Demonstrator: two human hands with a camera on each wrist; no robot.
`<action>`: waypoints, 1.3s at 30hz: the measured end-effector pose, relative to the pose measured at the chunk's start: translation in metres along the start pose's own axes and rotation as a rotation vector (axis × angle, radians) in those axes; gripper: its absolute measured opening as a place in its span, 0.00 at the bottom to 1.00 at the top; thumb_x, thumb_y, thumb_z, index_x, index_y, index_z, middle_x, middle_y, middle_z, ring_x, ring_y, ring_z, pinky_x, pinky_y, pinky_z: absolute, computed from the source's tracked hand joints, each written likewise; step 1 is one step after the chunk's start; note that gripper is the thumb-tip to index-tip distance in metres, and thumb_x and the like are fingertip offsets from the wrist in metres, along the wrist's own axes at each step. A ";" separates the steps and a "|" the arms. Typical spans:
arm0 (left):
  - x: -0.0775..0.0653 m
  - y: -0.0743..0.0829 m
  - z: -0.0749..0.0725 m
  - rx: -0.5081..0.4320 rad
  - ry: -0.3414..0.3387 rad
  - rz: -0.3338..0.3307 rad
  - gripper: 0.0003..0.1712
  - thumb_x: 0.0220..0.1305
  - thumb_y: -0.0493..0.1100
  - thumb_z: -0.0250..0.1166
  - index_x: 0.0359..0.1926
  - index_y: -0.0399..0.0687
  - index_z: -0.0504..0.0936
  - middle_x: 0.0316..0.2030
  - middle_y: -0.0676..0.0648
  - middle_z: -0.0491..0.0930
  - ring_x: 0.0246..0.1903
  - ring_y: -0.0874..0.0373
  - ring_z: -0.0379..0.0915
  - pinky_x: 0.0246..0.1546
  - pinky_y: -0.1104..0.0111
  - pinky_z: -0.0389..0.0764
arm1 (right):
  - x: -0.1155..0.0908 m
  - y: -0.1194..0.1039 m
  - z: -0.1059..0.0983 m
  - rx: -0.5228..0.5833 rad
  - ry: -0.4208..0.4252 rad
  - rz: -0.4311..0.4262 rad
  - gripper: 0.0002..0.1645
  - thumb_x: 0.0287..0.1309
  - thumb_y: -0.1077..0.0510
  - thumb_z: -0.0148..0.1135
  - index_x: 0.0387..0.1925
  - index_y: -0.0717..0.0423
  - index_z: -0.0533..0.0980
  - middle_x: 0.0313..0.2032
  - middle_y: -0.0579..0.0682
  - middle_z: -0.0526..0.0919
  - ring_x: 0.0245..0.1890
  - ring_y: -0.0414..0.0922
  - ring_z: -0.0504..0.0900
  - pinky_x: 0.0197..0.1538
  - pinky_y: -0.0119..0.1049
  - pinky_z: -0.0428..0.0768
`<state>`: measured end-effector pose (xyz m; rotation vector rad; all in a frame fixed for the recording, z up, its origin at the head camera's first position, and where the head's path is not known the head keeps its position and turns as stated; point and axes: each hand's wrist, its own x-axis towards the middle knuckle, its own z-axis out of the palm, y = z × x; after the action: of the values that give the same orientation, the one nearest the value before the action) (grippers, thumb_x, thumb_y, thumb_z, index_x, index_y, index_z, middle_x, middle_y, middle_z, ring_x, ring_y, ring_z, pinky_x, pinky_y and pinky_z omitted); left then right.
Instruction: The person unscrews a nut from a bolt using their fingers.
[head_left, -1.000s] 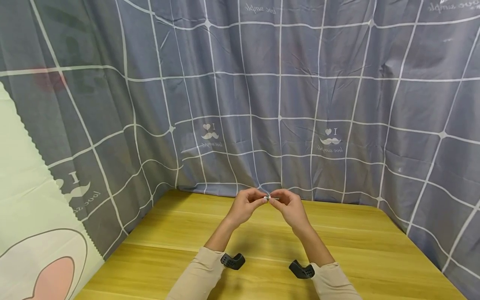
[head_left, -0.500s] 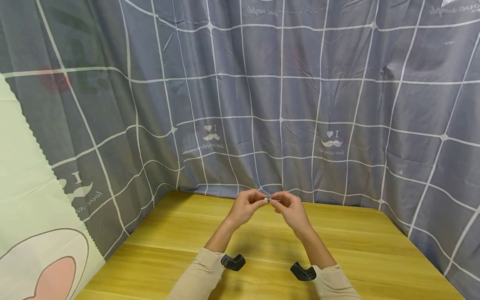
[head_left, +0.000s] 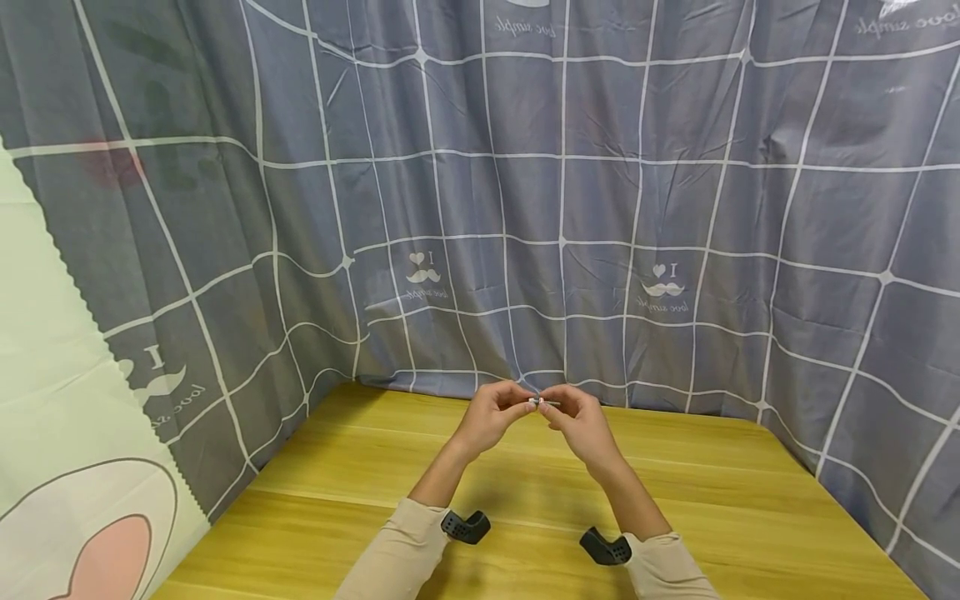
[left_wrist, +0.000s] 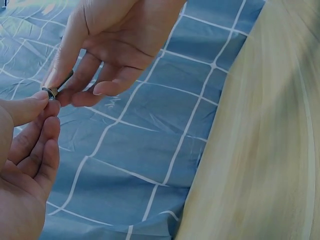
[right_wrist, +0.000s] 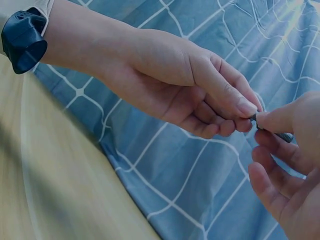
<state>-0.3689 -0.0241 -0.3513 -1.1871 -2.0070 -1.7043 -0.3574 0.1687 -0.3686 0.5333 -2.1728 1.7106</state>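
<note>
Over the far part of the table, both hands meet fingertip to fingertip on a small metal bolt (right_wrist: 286,136). My left hand (head_left: 489,416) pinches its left end between thumb and fingers. From the other side my right hand (head_left: 579,419) pinches it with thumb and forefinger. The threaded shaft sticks out past the right thumb in the right wrist view. A ring-like metal collar (left_wrist: 51,93) shows between the fingertips in the left wrist view; much of the bolt is hidden by the fingers.
Below the hands lies a yellow wood-grain table (head_left: 360,467). A grey curtain with white grid lines (head_left: 600,192) hangs along its back and sides, close beyond the hands. At the left hangs a pale green cloth (head_left: 52,375). Black wrist mounts (head_left: 466,527) sit on both sleeves.
Both hands keep nearly the same place with the bolt between them. The right fingertips have shifted slightly on it, and the shaft shows more plainly than half a second ago.
</note>
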 end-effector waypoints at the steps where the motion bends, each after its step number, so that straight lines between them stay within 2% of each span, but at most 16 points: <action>1: 0.000 0.000 0.000 -0.001 0.001 -0.001 0.08 0.70 0.27 0.64 0.46 0.23 0.84 0.40 0.29 0.85 0.32 0.69 0.77 0.37 0.49 0.81 | 0.000 0.000 0.000 -0.003 0.000 -0.006 0.13 0.70 0.62 0.66 0.52 0.65 0.81 0.49 0.59 0.83 0.48 0.52 0.83 0.47 0.39 0.83; 3: 0.000 0.000 0.000 0.002 0.002 -0.002 0.08 0.70 0.27 0.65 0.46 0.23 0.84 0.40 0.29 0.85 0.32 0.69 0.77 0.37 0.53 0.82 | 0.000 0.000 0.000 -0.004 0.004 -0.006 0.16 0.70 0.61 0.67 0.54 0.65 0.80 0.51 0.59 0.83 0.49 0.52 0.83 0.47 0.40 0.83; 5: 0.000 -0.001 0.000 0.004 0.003 0.000 0.07 0.70 0.27 0.65 0.46 0.24 0.84 0.39 0.29 0.85 0.32 0.69 0.77 0.37 0.54 0.82 | 0.000 0.000 0.000 -0.004 0.013 0.004 0.16 0.71 0.59 0.66 0.54 0.65 0.80 0.49 0.58 0.83 0.49 0.52 0.82 0.46 0.39 0.83; 10: 0.001 -0.002 -0.001 0.010 0.008 0.007 0.07 0.69 0.27 0.65 0.45 0.24 0.84 0.39 0.32 0.86 0.33 0.69 0.79 0.38 0.53 0.83 | 0.000 0.003 -0.001 -0.003 0.031 0.008 0.12 0.73 0.58 0.64 0.47 0.65 0.83 0.42 0.58 0.84 0.43 0.48 0.81 0.45 0.38 0.82; 13: 0.001 -0.002 -0.001 0.004 0.009 0.008 0.07 0.69 0.26 0.65 0.45 0.24 0.84 0.39 0.32 0.86 0.33 0.69 0.79 0.38 0.59 0.83 | 0.001 0.004 -0.001 -0.007 0.028 -0.011 0.09 0.72 0.61 0.65 0.46 0.64 0.83 0.42 0.58 0.84 0.42 0.48 0.82 0.44 0.38 0.82; 15: 0.000 -0.002 -0.002 0.001 0.008 0.006 0.07 0.69 0.26 0.65 0.45 0.24 0.84 0.39 0.32 0.86 0.33 0.69 0.79 0.38 0.67 0.81 | 0.000 0.002 -0.001 -0.006 0.026 -0.021 0.09 0.70 0.62 0.66 0.47 0.64 0.83 0.44 0.58 0.84 0.43 0.49 0.82 0.44 0.38 0.82; 17: 0.000 -0.002 -0.002 -0.003 0.007 0.003 0.07 0.69 0.26 0.65 0.45 0.24 0.84 0.39 0.32 0.86 0.33 0.69 0.79 0.37 0.70 0.80 | 0.000 0.001 -0.001 -0.009 0.024 -0.022 0.10 0.70 0.63 0.67 0.48 0.64 0.83 0.46 0.58 0.84 0.44 0.50 0.83 0.45 0.38 0.81; 23: -0.001 -0.001 -0.003 0.004 0.006 0.006 0.07 0.69 0.27 0.65 0.45 0.25 0.85 0.39 0.32 0.86 0.33 0.68 0.79 0.37 0.63 0.82 | -0.001 0.001 0.000 -0.020 0.032 0.007 0.13 0.72 0.57 0.65 0.49 0.64 0.84 0.44 0.57 0.85 0.44 0.50 0.81 0.45 0.40 0.82; 29: -0.001 -0.003 -0.003 0.000 0.000 0.016 0.07 0.69 0.27 0.65 0.45 0.25 0.85 0.38 0.32 0.86 0.32 0.67 0.78 0.35 0.60 0.81 | -0.001 0.004 -0.001 -0.028 0.031 -0.012 0.08 0.71 0.62 0.66 0.47 0.62 0.84 0.44 0.55 0.85 0.44 0.51 0.83 0.45 0.39 0.81; 34: 0.000 -0.004 -0.003 -0.007 -0.020 0.005 0.07 0.70 0.27 0.65 0.46 0.25 0.84 0.40 0.31 0.86 0.35 0.64 0.81 0.40 0.54 0.84 | -0.002 0.003 -0.002 -0.024 0.023 -0.006 0.12 0.71 0.60 0.66 0.51 0.63 0.83 0.46 0.55 0.85 0.46 0.53 0.82 0.47 0.44 0.82; 39: 0.000 -0.003 -0.005 -0.013 -0.022 -0.011 0.07 0.70 0.27 0.65 0.46 0.25 0.84 0.40 0.31 0.86 0.36 0.61 0.83 0.40 0.65 0.83 | -0.001 0.001 0.000 -0.030 0.026 -0.007 0.12 0.72 0.56 0.66 0.48 0.62 0.84 0.44 0.55 0.85 0.45 0.50 0.81 0.47 0.44 0.82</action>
<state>-0.3725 -0.0284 -0.3521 -1.2060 -2.0213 -1.7200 -0.3571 0.1692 -0.3701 0.5073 -2.1725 1.6690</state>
